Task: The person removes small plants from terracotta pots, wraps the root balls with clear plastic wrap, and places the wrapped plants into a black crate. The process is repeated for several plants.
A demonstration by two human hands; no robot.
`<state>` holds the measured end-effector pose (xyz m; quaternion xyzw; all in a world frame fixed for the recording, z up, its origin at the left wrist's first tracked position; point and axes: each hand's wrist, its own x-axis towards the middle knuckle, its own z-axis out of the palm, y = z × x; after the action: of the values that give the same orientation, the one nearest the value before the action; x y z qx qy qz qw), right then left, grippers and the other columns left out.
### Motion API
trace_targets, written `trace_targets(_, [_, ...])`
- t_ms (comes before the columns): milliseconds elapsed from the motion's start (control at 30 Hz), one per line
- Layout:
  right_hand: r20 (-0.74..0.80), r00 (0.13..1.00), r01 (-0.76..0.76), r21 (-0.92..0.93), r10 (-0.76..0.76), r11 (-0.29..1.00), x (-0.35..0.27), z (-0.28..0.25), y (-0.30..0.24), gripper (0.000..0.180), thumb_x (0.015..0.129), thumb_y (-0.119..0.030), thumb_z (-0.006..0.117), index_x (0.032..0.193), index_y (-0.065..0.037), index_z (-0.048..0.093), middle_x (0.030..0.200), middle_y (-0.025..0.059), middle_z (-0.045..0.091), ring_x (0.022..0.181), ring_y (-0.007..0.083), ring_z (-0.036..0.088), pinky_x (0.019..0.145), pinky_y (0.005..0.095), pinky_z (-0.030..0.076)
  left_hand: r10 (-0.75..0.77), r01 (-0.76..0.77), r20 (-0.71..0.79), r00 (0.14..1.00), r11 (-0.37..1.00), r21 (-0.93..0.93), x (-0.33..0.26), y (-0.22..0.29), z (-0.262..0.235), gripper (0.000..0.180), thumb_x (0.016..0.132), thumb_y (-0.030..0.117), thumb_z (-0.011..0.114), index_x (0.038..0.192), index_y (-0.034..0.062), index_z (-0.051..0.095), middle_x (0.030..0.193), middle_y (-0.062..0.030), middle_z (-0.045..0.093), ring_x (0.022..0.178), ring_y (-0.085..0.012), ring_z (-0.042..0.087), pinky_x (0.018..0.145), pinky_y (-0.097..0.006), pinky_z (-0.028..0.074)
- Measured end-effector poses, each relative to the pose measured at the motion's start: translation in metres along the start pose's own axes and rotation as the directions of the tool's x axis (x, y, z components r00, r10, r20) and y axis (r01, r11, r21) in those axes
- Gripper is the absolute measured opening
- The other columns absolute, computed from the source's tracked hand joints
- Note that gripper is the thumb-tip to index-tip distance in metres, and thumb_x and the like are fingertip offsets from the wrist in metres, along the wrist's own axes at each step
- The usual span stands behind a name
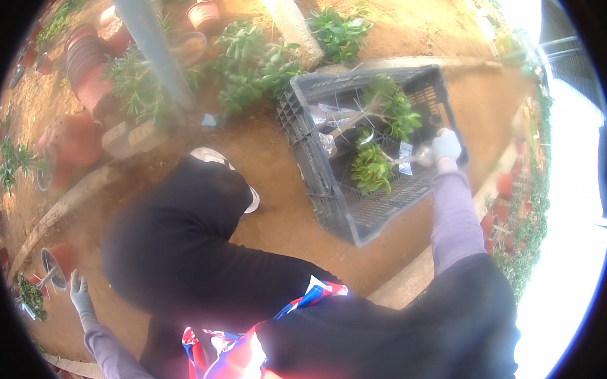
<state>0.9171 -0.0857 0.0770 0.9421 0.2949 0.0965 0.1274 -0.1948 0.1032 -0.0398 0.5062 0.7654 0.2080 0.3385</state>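
A black plastic crate (356,222) lies on the ground ahead of me, to the right. Inside it are two small bare-stemmed plants with leafy green tops, one upper leafy plant (401,116) and one lower leafy plant (371,170), with white tags and clear wrapping at their root ends. My right hand (447,146), in a pale glove, reaches to the crate's right side and closes at the lower plant's wrapped root end. Down at the far left, my gloved left hand (80,295) has its fingers stretched out beside a tipped terracotta pot (63,263) with a plant in it.
Stacked terracotta pots (89,77) and pale blocks (131,139) stand at the upper left. A grey post (148,44) rises near leafy shrubs (252,67). My bent leg (178,227) is between my hands, left of the crate. Rows of potted plants (519,229) line the right.
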Motion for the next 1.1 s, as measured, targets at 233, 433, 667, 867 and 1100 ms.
trace_targets(233, [0.578,0.794,0.374,-0.220,-0.189,0.901,-0.036,0.089,0.009,0.042,0.091,-0.035,0.055,0.124,-0.011,0.063,0.127,0.0103,0.064,0.120,0.0263,0.059,0.095,0.0360,0.049,-0.285,0.285,-0.009,0.959,0.959,0.005,-0.028,-0.062,-0.001,0.043,0.096,0.009,0.060,0.138,0.0021,0.055,0.128,-0.0059,0.062,0.092,-0.0094,0.054,0.071,-0.022,0.042])
trace_targets(433, [0.815,0.579,0.387,-0.268,-0.007,0.882,-0.061,0.161,-0.013,0.056,0.093,-0.037,0.052,0.143,-0.013,0.046,0.143,0.0101,0.051,0.128,0.0268,0.053,0.104,0.0351,0.043,-0.292,0.302,0.108,0.950,0.949,-0.091,-0.023,-0.009,0.013,0.047,0.096,0.006,0.059,0.141,-0.0047,0.048,0.139,-0.0165,0.056,0.122,-0.0214,0.057,0.101,-0.029,0.046])
trace_targets(667, [0.846,0.530,0.340,-0.270,0.053,0.901,-0.052,0.177,-0.022,0.067,0.091,-0.042,0.055,0.148,-0.012,0.038,0.150,0.0120,0.040,0.133,0.0284,0.048,0.106,0.0357,0.041,-0.390,0.398,0.133,0.911,0.916,-0.040,-0.020,0.048,0.038,0.046,0.096,0.007,0.060,0.139,-0.0045,0.050,0.137,-0.0164,0.057,0.120,-0.0215,0.058,0.099,-0.030,0.047])
trace_targets(867, [0.853,0.521,0.307,-0.236,0.045,0.922,-0.061,0.169,-0.025,0.076,0.089,-0.047,0.058,0.152,-0.011,0.032,0.156,0.0137,0.031,0.137,0.0298,0.043,0.108,0.0363,0.039,-0.441,0.442,0.145,0.886,0.897,0.022,-0.011,0.058,0.047,0.045,0.095,0.007,0.060,0.137,-0.0042,0.052,0.135,-0.0164,0.058,0.118,-0.0215,0.059,0.098,-0.030,0.048])
trace_targets(1100, [0.698,0.659,-0.158,-0.235,0.280,0.959,-0.055,0.223,0.018,0.078,0.090,-0.047,0.059,0.153,-0.011,0.031,0.156,0.0120,0.034,0.139,0.0280,0.041,0.106,0.0387,0.041,-0.461,0.457,0.156,0.874,0.887,0.065,-0.013,0.062,0.052,0.043,0.095,0.008,0.061,0.135,-0.0039,0.054,0.133,-0.0164,0.060,0.116,-0.0215,0.060,0.096,-0.030,0.049])
